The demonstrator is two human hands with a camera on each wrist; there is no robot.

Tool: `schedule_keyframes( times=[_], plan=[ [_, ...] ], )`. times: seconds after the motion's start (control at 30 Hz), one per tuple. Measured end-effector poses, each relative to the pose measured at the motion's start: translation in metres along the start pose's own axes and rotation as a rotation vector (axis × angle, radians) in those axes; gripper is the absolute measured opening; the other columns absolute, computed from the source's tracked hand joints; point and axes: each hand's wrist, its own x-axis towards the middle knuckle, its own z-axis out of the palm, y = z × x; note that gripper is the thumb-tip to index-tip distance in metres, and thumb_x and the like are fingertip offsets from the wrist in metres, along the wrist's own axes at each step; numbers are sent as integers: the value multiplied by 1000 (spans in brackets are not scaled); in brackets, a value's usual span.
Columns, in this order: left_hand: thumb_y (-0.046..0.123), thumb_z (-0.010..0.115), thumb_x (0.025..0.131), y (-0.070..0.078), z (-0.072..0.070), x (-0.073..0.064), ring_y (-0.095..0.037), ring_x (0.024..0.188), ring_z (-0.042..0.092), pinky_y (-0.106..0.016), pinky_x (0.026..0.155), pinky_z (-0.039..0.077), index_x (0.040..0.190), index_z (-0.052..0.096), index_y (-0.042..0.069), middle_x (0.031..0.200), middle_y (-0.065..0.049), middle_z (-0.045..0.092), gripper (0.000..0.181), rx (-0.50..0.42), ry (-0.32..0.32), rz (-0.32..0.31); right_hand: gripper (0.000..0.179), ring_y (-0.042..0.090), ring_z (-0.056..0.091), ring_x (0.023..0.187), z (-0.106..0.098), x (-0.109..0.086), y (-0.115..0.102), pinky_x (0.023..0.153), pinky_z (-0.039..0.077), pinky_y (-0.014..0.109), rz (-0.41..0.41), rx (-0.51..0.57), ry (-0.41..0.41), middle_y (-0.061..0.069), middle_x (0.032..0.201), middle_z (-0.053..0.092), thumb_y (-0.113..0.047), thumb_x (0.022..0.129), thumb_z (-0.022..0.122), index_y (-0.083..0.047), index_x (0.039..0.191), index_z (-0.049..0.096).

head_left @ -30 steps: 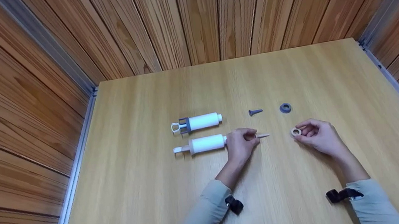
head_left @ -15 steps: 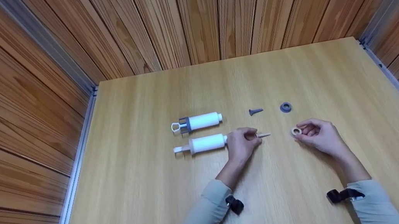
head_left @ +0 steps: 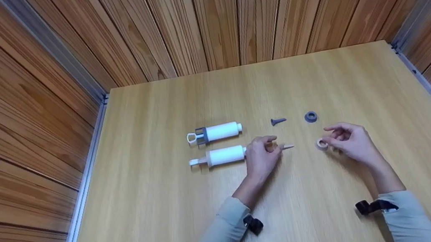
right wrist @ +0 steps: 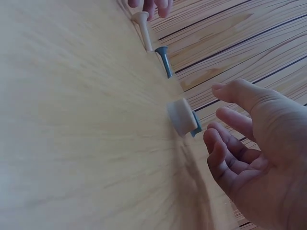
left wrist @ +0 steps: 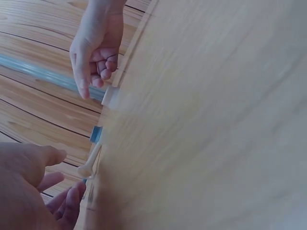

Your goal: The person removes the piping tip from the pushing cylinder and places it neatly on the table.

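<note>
My left hand (head_left: 262,158) hovers beside a beige tapered nozzle (head_left: 288,146), its thumb and fingers apart. In the left wrist view the nozzle (left wrist: 91,160) lies on the table just past the fingertips. Close to the beige ring cap (head_left: 321,144) is my right hand (head_left: 350,142). The right wrist view shows a gap between that cap (right wrist: 182,117) and the parted thumb and fingers. To the left lies a white syringe-like tube with a beige collar (head_left: 225,156), its right end partly hidden by my left hand.
Farther back lie a similar white tube with a dark collar and loop handle (head_left: 222,131), a dark nozzle (head_left: 278,121) and a dark ring cap (head_left: 311,117). Wood-plank walls (head_left: 218,19) rise behind and at both sides of the wooden table (head_left: 161,213).
My right hand has let go of the beige ring cap and drawn back slightly to the right. The left fingers have parted from the beige nozzle, which stays on the table.
</note>
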Motion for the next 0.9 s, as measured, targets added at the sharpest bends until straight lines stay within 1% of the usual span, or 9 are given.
schedule_keyframes(
  times=[0.1, 0.2, 0.27, 0.37, 0.43, 0.57, 0.73, 0.83, 0.9],
  plan=[
    [18, 88, 95, -1, -8, -2, -4, 84, 75, -18, 78, 59, 121, 86, 8, 107, -9, 85, 29, -32, 0, 22, 34, -3, 62, 74, 0, 2, -3, 61, 53, 15, -30, 13, 40, -20, 85, 67, 1, 100, 81, 17, 128, 72],
    [16, 86, 97, 0, -18, -3, -3, 86, 76, -16, 78, 61, 125, 84, 7, 115, -10, 86, 30, -65, -12, 41, 29, -2, 62, 79, 0, 3, -5, 69, 52, 13, -71, 4, 65, -19, 88, 68, 1, 101, 79, 16, 125, 73],
    [15, 84, 98, 2, -26, -3, -5, 89, 78, -16, 79, 62, 128, 82, 7, 119, -11, 85, 30, -87, -24, 49, 28, -2, 64, 82, 0, 4, -6, 73, 52, 12, -95, 13, 73, -17, 90, 70, 0, 103, 78, 16, 125, 73],
    [14, 81, 102, 4, -40, -3, -12, 98, 80, -18, 85, 64, 133, 80, 8, 125, -11, 85, 31, -115, -53, 51, 26, -2, 66, 85, -1, 5, -6, 76, 54, 12, -125, 45, 77, -16, 94, 73, 1, 104, 75, 16, 126, 73],
    [15, 79, 104, 3, -49, -2, -17, 104, 81, -21, 90, 64, 135, 79, 10, 128, -10, 84, 32, -133, -74, 60, 25, -1, 67, 86, -3, 5, -5, 76, 55, 12, -146, 77, 80, -18, 96, 75, 3, 105, 72, 18, 126, 72],
    [17, 76, 107, -4, -68, -3, -20, 114, 80, -28, 98, 65, 140, 77, 13, 133, -7, 82, 33, -148, -97, 67, 25, -1, 71, 88, -7, 4, -2, 78, 57, 12, -177, 135, 78, -19, 101, 78, 7, 106, 68, 21, 126, 69],
    [19, 75, 108, -17, -94, -3, -22, 122, 78, -39, 104, 65, 143, 75, 15, 137, -5, 80, 35, -139, -80, 58, 24, 1, 75, 94, -14, 5, 0, 82, 58, 14, -199, 182, 77, -15, 108, 81, 11, 107, 64, 22, 128, 68],
    [18, 76, 107, -24, -110, -1, -25, 127, 76, -47, 109, 64, 144, 75, 16, 139, -5, 80, 37, -138, -64, 44, 25, 1, 76, 95, -18, 8, 2, 83, 58, 14, -206, 199, 82, -13, 110, 82, 11, 107, 63, 22, 129, 67],
    [17, 78, 106, -29, -120, 1, -29, 130, 75, -52, 111, 62, 144, 75, 16, 141, -6, 79, 38, -132, -50, 35, 25, 2, 78, 95, -21, 9, 3, 80, 59, 15, -198, 210, 82, -12, 110, 83, 10, 108, 64, 22, 129, 67]
  ],
)
